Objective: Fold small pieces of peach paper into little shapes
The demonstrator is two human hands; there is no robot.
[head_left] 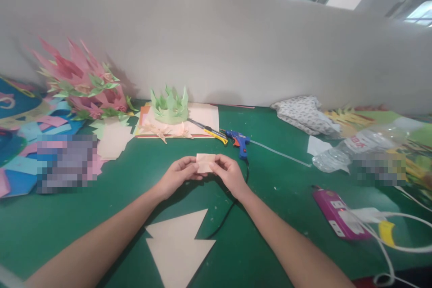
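Between both hands is a small pale peach piece of paper [205,163], held a little above the green table. My left hand [179,172] pinches its left edge with thumb and fingers. At the right edge, my right hand [230,173] grips it the same way, thumb on the front. Nearer to me lies a larger cut-out of pale paper [178,245] with pointed, notched edges, flat on the table. Just beyond my right hand rests a blue glue gun [240,141] with a clear glue stick and black cord. A yellow utility knife [216,136] lies beside it.
A green paper crown [169,107] stands on stacked paper sheets [207,114]. Pink paper crowns [84,81] and cut pieces [114,139] fill the left. To the right are a plastic bottle [361,144], a magenta power strip [339,216] with white cables, and a patterned cloth [303,112].
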